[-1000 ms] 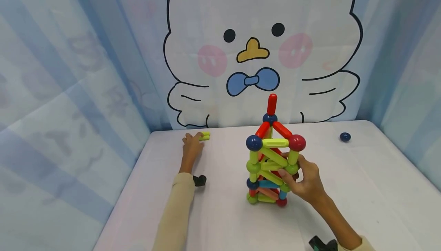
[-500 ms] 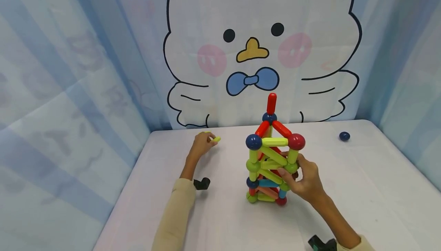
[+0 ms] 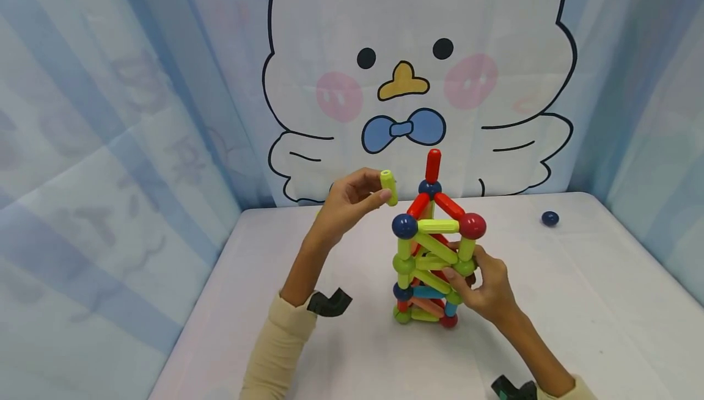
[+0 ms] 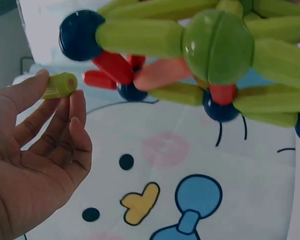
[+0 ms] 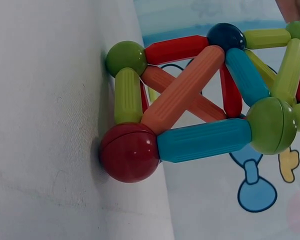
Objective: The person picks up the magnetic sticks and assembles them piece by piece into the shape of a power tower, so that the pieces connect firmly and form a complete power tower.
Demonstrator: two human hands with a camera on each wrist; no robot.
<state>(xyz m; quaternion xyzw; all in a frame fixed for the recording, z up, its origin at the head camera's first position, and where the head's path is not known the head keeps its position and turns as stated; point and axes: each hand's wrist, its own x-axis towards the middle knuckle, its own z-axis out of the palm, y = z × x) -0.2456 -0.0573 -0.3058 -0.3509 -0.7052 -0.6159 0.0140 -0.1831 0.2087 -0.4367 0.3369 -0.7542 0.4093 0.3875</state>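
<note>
A tower of magnetic rods and balls (image 3: 439, 226) stands on the table, topped by a dark blue ball (image 3: 430, 188) with an upright red rod (image 3: 433, 165). My right hand (image 3: 491, 287) grips the tower's right side at mid-height, thumb in front; in the right wrist view only bits of fingers show at the edge. Raised to the left of the tower's top, my left hand (image 3: 348, 204) pinches a yellow-green rod (image 3: 388, 188) between thumb and fingers. The left wrist view shows that rod (image 4: 60, 85) apart from the tower's red rod tip (image 4: 99, 79).
A loose dark blue ball (image 3: 550, 218) lies at the back right of the white table (image 3: 572, 302). Behind the left hand, a bit of yellow-green shows at the table's back edge. A curtain with a cartoon chick (image 3: 407, 21) hangs behind.
My left hand has picked up a yellow-green rod from the table's back left and carried it up and right, close to the tower's top. The right hand has stayed on the tower.
</note>
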